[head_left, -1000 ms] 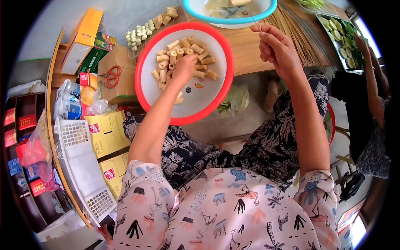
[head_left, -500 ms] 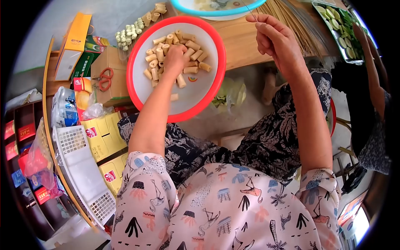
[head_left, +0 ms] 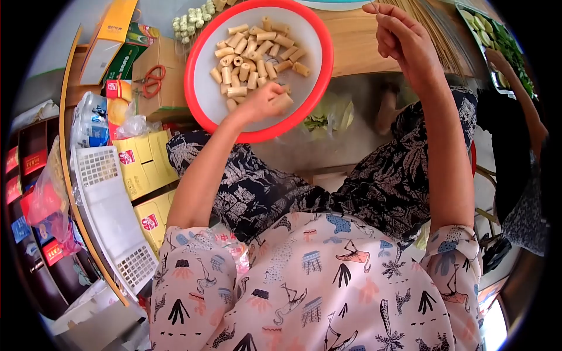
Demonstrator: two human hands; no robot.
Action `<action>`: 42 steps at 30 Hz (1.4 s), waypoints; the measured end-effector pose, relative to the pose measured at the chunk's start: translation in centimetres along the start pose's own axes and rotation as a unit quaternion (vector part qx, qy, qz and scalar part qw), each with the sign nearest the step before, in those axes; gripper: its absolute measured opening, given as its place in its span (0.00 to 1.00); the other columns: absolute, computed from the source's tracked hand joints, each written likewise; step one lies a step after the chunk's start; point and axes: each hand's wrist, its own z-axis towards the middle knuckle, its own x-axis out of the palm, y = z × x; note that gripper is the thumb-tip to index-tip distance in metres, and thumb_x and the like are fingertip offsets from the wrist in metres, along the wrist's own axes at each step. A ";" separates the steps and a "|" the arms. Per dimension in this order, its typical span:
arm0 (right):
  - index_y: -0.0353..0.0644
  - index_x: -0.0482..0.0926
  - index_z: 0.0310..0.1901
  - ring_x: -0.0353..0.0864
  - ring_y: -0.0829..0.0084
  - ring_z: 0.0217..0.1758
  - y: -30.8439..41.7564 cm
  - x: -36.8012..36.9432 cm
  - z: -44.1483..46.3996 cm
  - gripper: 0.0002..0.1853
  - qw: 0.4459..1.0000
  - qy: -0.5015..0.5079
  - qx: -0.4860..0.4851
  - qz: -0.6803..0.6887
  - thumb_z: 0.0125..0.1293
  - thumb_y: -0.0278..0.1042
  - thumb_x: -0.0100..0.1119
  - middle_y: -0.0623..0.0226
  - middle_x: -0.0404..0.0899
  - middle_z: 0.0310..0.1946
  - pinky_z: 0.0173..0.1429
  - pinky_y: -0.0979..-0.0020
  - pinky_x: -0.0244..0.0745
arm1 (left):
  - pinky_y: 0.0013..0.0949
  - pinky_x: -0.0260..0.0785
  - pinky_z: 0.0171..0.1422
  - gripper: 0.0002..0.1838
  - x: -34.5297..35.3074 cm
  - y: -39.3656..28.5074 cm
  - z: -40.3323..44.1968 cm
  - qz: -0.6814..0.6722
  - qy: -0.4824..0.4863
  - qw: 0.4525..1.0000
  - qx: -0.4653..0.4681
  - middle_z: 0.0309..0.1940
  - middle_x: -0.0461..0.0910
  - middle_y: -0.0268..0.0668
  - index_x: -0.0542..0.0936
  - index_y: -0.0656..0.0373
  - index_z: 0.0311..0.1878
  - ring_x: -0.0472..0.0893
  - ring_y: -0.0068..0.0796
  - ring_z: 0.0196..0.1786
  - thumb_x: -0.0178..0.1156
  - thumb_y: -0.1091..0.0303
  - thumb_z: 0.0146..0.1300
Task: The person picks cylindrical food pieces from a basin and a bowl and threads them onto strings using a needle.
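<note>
- Our left hand (head_left: 263,105) grips a roll (head_left: 283,103) over the basin (head_left: 328,52); more rolls (head_left: 240,55) lie inside.
- Our left wrist (head_left: 239,119) hides some rim (head_left: 263,137).
- Our right hand (head_left: 407,44) pinches a stick (head_left: 376,6), mostly out of view.
- Nearby: skewers (head_left: 439,35), scissors (head_left: 153,81), box (head_left: 168,88).

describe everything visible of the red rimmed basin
The round basin looks plastic, with a broad red rim and whitish inside. It juts past the table edge, open side up, tan pieces heaped mainly toward its far side. The left hand is over its near part; whether hand and rim touch is unclear.
</note>
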 end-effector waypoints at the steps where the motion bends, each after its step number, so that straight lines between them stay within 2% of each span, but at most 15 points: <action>1: 0.39 0.75 0.45 0.56 0.83 0.18 0.1 0.3 -0.1 0.09 1.000 -0.008 0.005 0.004 0.71 0.28 0.44 0.78 0.61 0.18 0.23 0.80 0.55 | 0.38 0.70 0.54 0.26 0.5 -1.1 -0.7 0.141 -0.018 0.990 0.026 0.50 0.78 0.43 0.72 0.59 0.54 0.78 0.39 0.53 0.69 0.74 0.50; 2: 0.39 0.75 0.45 0.56 0.83 0.18 0.1 0.3 -0.1 0.09 1.000 -0.006 0.004 0.002 0.71 0.28 0.44 0.78 0.61 0.18 0.23 0.80 0.55 | 0.38 0.70 0.54 0.26 0.5 -1.7 -0.6 0.140 -0.020 0.990 0.026 0.50 0.78 0.43 0.72 0.59 0.54 0.78 0.39 0.53 0.69 0.74 0.50; 4: 0.39 0.75 0.45 0.56 0.83 0.18 -0.1 0.2 -0.1 0.08 1.000 0.000 0.002 -0.002 0.71 0.28 0.45 0.78 0.61 0.18 0.24 0.80 0.55 | 0.39 0.69 0.57 0.27 0.5 -2.4 -0.1 0.246 -0.156 0.950 0.112 0.50 0.76 0.44 0.73 0.57 0.53 0.76 0.43 0.55 0.71 0.72 0.48; 8: 0.39 0.74 0.45 0.56 0.83 0.18 -0.1 0.3 -0.1 0.08 1.000 0.001 -0.002 -0.008 0.71 0.28 0.45 0.78 0.61 0.18 0.24 0.80 0.56 | 0.41 0.68 0.58 0.27 0.8 -2.7 0.4 0.300 -0.183 0.932 0.086 0.50 0.74 0.44 0.74 0.57 0.53 0.75 0.46 0.55 0.71 0.70 0.48; 11: 0.39 0.75 0.45 0.57 0.83 0.18 -0.1 0.3 -0.3 0.08 1.000 0.000 -0.011 -0.009 0.71 0.28 0.45 0.77 0.62 0.18 0.24 0.79 0.57 | 0.41 0.69 0.55 0.25 2.1 -3.5 0.0 0.338 -0.145 0.915 0.166 0.48 0.74 0.46 0.75 0.58 0.51 0.75 0.46 0.53 0.70 0.70 0.47; 17: 0.38 0.75 0.45 0.59 0.82 0.18 -0.6 -0.2 0.2 0.08 1.000 0.011 -0.012 0.000 0.70 0.28 0.46 0.77 0.63 0.18 0.24 0.79 0.58 | 0.42 0.69 0.52 0.20 2.2 -4.0 2.0 0.323 -0.248 0.904 0.131 0.44 0.75 0.46 0.76 0.61 0.48 0.76 0.46 0.49 0.67 0.69 0.51; 20: 0.39 0.75 0.46 0.58 0.82 0.18 -0.7 0.1 0.1 0.08 1.000 0.011 -0.010 -0.005 0.70 0.28 0.46 0.77 0.63 0.19 0.24 0.79 0.58 | 0.42 0.69 0.49 0.17 2.5 -4.3 2.6 0.292 -0.163 0.928 0.167 0.39 0.76 0.47 0.77 0.62 0.46 0.77 0.47 0.44 0.65 0.69 0.52; 22: 0.39 0.75 0.46 0.58 0.82 0.19 -0.5 0.2 -0.1 0.08 1.000 0.010 -0.017 -0.009 0.70 0.28 0.46 0.77 0.62 0.19 0.25 0.79 0.58 | 0.43 0.68 0.54 0.16 2.5 -4.4 2.2 0.258 -0.077 0.939 0.214 0.44 0.75 0.46 0.75 0.62 0.46 0.75 0.48 0.51 0.62 0.72 0.52; 25: 0.39 0.75 0.46 0.59 0.82 0.19 -0.1 0.7 -0.4 0.09 1.000 -0.003 0.003 0.009 0.70 0.29 0.46 0.78 0.62 0.19 0.25 0.79 0.58 | 0.41 0.69 0.50 0.16 0.1 -2.6 -0.3 0.300 -0.009 0.937 0.181 0.38 0.77 0.45 0.76 0.62 0.45 0.77 0.47 0.45 0.64 0.69 0.53; 35: 0.39 0.75 0.46 0.59 0.83 0.19 -0.4 0.2 -0.2 0.09 1.000 0.001 -0.007 -0.001 0.70 0.28 0.46 0.77 0.63 0.19 0.24 0.80 0.58 | 0.41 0.69 0.56 0.22 -0.9 -1.4 -3.0 0.454 -0.045 0.886 0.082 0.44 0.75 0.45 0.72 0.57 0.50 0.75 0.47 0.52 0.63 0.73 0.50; 38: 0.38 0.75 0.46 0.60 0.84 0.18 -0.7 -0.3 0.0 0.09 1.000 -0.014 -0.009 -0.022 0.70 0.28 0.46 0.77 0.63 0.19 0.23 0.81 0.57 | 0.40 0.70 0.55 0.24 -1.7 -1.4 -2.3 0.420 -0.001 0.905 0.072 0.46 0.76 0.44 0.72 0.58 0.54 0.76 0.44 0.53 0.63 0.74 0.52; 39: 0.37 0.75 0.50 0.56 0.85 0.18 -1.7 -1.5 0.7 0.11 0.999 0.018 -0.022 -0.016 0.71 0.30 0.46 0.78 0.60 0.19 0.25 0.81 0.56 | 0.40 0.71 0.55 0.24 -2.1 -1.5 -1.9 0.177 -0.005 0.984 -0.025 0.48 0.76 0.43 0.71 0.59 0.56 0.77 0.42 0.54 0.62 0.74 0.54; 40: 0.37 0.74 0.54 0.53 0.86 0.18 -2.4 -2.2 1.2 0.14 0.998 0.049 -0.037 -0.011 0.73 0.33 0.47 0.80 0.58 0.19 0.27 0.81 0.55 | 0.40 0.72 0.54 0.25 -2.6 -1.8 -1.3 -0.079 -0.007 0.990 -0.118 0.49 0.76 0.42 0.71 0.59 0.58 0.77 0.40 0.54 0.62 0.73 0.56; 41: 0.37 0.74 0.54 0.54 0.86 0.18 -2.4 -2.0 1.0 0.14 0.996 0.043 -0.068 -0.025 0.73 0.33 0.46 0.80 0.58 0.18 0.27 0.81 0.56 | 0.40 0.73 0.55 0.24 -3.1 -3.3 -1.7 -0.217 -0.045 0.967 -0.128 0.53 0.75 0.42 0.69 0.62 0.60 0.77 0.38 0.55 0.58 0.70 0.60; 42: 0.37 0.77 0.50 0.58 0.86 0.18 -2.4 -2.3 1.3 0.13 0.996 0.057 -0.066 -0.005 0.70 0.33 0.48 0.78 0.63 0.17 0.24 0.81 0.56 | 0.40 0.73 0.55 0.24 -3.5 -4.0 -1.6 -0.212 -0.046 0.969 -0.118 0.53 0.75 0.42 0.69 0.62 0.60 0.77 0.38 0.55 0.58 0.70 0.60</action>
